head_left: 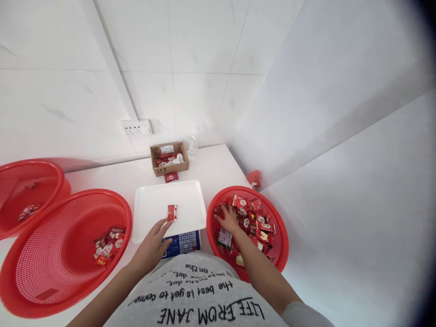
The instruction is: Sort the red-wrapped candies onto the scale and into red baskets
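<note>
A white tray (146, 204) sits on a scale whose blue keypad (185, 243) shows at its front edge. One red packet (172, 213) lies on the tray. The fingertips of my left hand (153, 245) are at the packet's lower edge, fingers apart, not wrapped round it. On the right, my right hand (229, 220) reaches into a red basket (283, 240) with many small wrapped packets (262, 234). Its fingers are spread over the packets at the basket's left side.
A large red basket (37, 254) with several packets stands on the left, another red basket (56, 181) behind it. A cardboard box (170, 170) of packets is at the back, a red packet (171, 177) before it. A socket (136, 128) is on the wall.
</note>
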`<state>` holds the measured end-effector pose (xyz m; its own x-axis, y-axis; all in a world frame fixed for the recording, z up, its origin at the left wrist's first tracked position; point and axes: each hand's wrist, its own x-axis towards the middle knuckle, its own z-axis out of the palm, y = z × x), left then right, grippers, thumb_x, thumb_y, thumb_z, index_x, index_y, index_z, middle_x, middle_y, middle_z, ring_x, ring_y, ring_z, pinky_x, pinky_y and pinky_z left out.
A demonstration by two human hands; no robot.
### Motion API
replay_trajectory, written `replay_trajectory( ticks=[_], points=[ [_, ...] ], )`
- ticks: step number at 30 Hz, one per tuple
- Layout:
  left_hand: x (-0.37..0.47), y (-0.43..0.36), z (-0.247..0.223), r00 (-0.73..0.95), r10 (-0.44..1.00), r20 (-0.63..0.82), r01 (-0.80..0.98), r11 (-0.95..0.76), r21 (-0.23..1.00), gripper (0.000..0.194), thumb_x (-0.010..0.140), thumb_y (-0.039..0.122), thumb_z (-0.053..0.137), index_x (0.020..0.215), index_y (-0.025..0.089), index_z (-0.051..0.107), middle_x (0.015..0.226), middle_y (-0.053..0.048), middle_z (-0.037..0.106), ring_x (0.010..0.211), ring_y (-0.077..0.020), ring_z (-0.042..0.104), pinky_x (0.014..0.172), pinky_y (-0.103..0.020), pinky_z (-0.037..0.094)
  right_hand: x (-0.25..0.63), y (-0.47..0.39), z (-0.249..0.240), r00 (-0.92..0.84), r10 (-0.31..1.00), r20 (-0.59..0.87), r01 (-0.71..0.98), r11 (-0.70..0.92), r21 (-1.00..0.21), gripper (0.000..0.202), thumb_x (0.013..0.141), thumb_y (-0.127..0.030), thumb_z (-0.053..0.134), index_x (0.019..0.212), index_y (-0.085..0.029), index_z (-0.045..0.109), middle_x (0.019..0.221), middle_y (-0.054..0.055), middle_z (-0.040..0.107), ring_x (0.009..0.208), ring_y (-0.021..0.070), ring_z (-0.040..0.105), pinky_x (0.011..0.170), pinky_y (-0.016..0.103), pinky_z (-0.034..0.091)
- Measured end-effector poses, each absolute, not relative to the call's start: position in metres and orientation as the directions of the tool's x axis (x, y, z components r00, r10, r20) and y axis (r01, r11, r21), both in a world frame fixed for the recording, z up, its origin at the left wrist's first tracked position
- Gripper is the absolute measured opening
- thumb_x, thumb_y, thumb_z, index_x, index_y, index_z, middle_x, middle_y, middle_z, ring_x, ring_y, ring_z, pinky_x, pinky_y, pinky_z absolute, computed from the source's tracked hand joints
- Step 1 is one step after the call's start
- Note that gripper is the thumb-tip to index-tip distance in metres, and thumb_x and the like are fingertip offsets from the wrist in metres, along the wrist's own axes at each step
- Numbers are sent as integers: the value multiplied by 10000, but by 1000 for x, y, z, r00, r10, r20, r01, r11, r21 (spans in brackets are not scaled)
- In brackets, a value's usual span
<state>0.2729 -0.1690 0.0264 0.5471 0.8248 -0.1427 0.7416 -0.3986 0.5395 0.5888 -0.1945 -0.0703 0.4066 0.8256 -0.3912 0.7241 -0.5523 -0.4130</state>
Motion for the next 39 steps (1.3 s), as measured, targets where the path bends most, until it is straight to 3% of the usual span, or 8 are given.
replay_trajectory(
  ticks=[5,10,15,18,24,32,35,39],
  points=[
    [271,-172,20,556,822,-127,725,-405,557,421,865,296,404,1274,202,437,1348,-97,437,1246,-226,405,1016,-398,378,580,-204,-73,272,896,-351,749,-426,-508,599,810,-415,491,1361,-232,340,1456,111,259,1328,261,244,1035,411,241],
    [268,-175,15,556,823,-113,705,-395,589,409,857,291,419,1260,231,456,1343,-86,449,1231,-231,425,1000,-407,396,576,-228,-70,118,923,-366,834,-292,-467,450,782,-393,538,1219,-289,513,1393,60,368,1252,249,347,1002,392,279],
    [265,-174,16,558,820,-126,709,-392,587,404,859,289,418,1253,214,466,1347,-90,446,1236,-229,419,1006,-405,389,567,-228,-73,234,879,-416,875,-377,-304,619,727,-344,596,1312,-317,396,1496,74,134,1278,360,262,969,513,253],
    [263,-175,16,552,825,-122,717,-395,574,394,859,296,421,1244,230,475,1338,-76,456,1229,-222,429,1004,-395,393,568,-221,-75,299,866,-400,858,-428,-285,544,732,-291,581,1261,-308,456,1485,76,171,1256,354,293,952,502,273],
    [259,-178,13,553,822,-135,721,-390,573,383,851,271,430,1226,225,493,1331,-80,463,1221,-216,441,999,-379,404,577,-221,-78,337,902,-272,767,-430,-476,360,689,-108,476,1005,-200,621,1151,91,538,1044,215,505,905,304,364],
    [248,-178,8,540,825,-165,729,-360,582,376,836,230,440,1206,221,509,1337,-83,457,1235,-220,426,1019,-413,382,590,-212,-48,537,835,-123,601,-481,-639,323,757,-258,417,1032,-177,567,1008,77,612,937,207,563,847,332,443],
    [245,-179,1,546,822,-161,727,-369,579,382,828,215,449,1204,210,511,1336,-96,458,1240,-229,417,1015,-422,383,577,-202,-18,629,777,-41,428,-389,-816,375,749,-368,500,1065,-171,544,1044,84,612,946,213,569,863,340,439],
    [249,-177,-4,581,798,-159,717,-409,565,386,819,208,466,1202,198,514,1330,-115,462,1239,-244,414,1018,-431,374,530,-183,12,411,902,-134,302,-273,-913,395,699,-361,581,1055,-193,555,1043,62,624,909,198,589,828,334,462]
  ],
)
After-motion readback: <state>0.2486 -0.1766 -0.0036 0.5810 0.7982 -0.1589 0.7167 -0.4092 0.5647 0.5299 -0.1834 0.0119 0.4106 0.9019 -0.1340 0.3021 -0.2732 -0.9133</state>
